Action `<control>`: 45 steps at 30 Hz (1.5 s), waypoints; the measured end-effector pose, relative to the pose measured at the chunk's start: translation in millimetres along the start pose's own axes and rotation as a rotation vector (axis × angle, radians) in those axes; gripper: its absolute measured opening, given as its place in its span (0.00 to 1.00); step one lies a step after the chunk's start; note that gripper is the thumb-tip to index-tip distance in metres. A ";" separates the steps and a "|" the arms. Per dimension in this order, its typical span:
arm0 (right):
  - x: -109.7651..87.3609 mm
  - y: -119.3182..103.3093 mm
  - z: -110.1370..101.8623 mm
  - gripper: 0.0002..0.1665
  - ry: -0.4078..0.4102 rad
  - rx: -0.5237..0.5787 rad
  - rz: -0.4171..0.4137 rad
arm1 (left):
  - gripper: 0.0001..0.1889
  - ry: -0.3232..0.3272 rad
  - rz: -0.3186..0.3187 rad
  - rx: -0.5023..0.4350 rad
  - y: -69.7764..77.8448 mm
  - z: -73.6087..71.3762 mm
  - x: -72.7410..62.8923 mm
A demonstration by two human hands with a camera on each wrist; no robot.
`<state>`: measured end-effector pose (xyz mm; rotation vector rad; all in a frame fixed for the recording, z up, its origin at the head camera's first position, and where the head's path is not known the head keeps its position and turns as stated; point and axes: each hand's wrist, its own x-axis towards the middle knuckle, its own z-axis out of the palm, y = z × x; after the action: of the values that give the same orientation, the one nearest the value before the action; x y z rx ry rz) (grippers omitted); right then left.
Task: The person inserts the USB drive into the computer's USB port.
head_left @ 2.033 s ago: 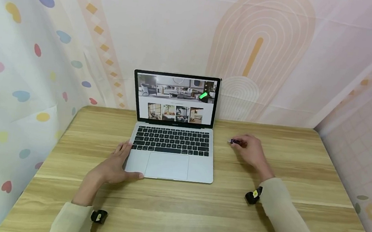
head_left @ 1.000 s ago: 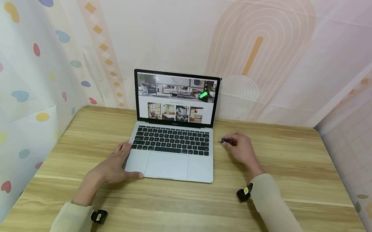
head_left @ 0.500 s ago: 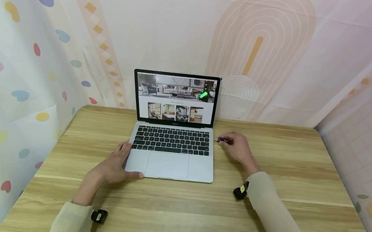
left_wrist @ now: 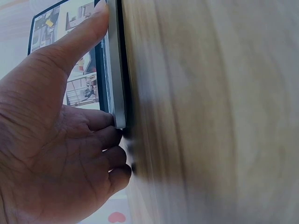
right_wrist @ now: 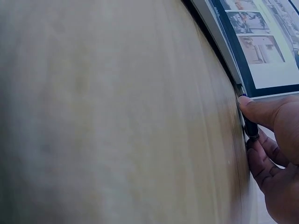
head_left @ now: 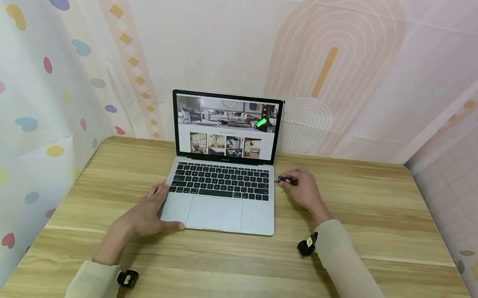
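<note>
An open silver laptop (head_left: 214,212) stands on the table with its screen lit. At its front left corner rests my left hand (head_left: 142,216), the thumb laid along the front edge and the fingers touching the left side. My right hand (head_left: 305,188) pinches a small dark USB flash drive (head_left: 284,179) at the laptop's right side, level with the upper keys. The drive's metal end points left and meets the laptop's edge; how far in it sits cannot be told. In the right wrist view, thumb and fingers partly cover the flash drive (right_wrist: 251,128).
The wood-grain table (head_left: 215,279) extends around the laptop. Close behind the screen hangs a patterned cloth (head_left: 233,45), with a dotted cloth (head_left: 17,109) on the left. Each wrist carries a small black camera, the left camera (head_left: 128,278) and the right camera (head_left: 307,245).
My right hand has moved left with the flash drive, bringing its metal end from the table's right part up to the laptop's edge. My left hand and the laptop have stayed put.
</note>
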<state>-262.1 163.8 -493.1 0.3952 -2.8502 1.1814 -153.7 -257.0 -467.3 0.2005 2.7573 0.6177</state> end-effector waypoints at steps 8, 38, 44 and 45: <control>-0.4 -1.2 0.4 0.14 -0.003 -0.001 0.005 | 0.70 0.004 0.005 0.000 -0.7 0.3 -0.2; -0.5 -0.5 -2.0 0.14 -0.031 -0.007 0.005 | 0.70 -0.014 -0.011 0.001 -1.2 0.5 0.5; 1.4 -1.0 -2.4 0.16 -0.044 -0.020 0.009 | 0.70 -0.014 -0.017 -0.004 -1.6 0.8 0.9; 1.7 -1.5 -2.4 0.16 -0.045 -0.023 0.009 | 0.70 -0.013 -0.016 -0.004 -1.7 0.8 0.8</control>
<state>-263.5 164.1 -490.2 0.4136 -2.9042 1.1545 -154.3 -258.0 -469.0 0.1803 2.7427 0.6159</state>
